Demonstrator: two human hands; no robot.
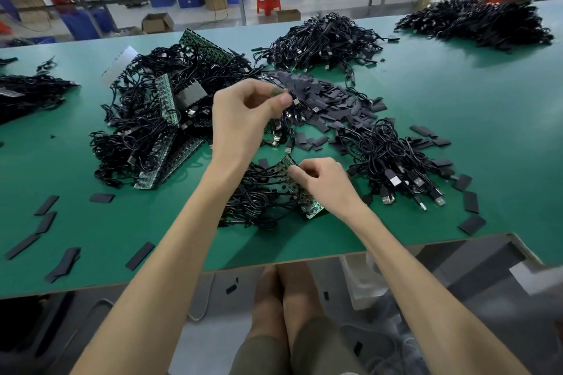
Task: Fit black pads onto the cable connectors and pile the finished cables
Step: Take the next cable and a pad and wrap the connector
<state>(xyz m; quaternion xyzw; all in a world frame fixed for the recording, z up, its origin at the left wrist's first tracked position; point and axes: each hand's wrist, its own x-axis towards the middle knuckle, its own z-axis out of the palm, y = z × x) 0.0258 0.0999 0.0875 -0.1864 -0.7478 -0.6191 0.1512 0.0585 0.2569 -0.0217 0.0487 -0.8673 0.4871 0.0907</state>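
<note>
My left hand (pixel 243 113) is raised over the middle of the green table (pixel 457 119), its thumb and fingers pinching a small greenish piece beside a cable's connector. Lower down, my right hand (pixel 326 183) pinches the upper end of a green circuit strip (pixel 304 201) that lies on a tangle of black cables (pixel 259 198). A heap of flat black pads (pixel 329 103) lies just beyond my left hand. To the right sits a bundle of cables with USB plugs (pixel 396 167).
A large tangle of cables and green strips (pixel 152 125) fills the left centre. More cable piles lie at the back (pixel 323 39), the far right (pixel 475 21) and the left edge (pixel 27 94). Loose pads (pixel 45 222) dot the near-left table. The table's front edge runs below my forearms.
</note>
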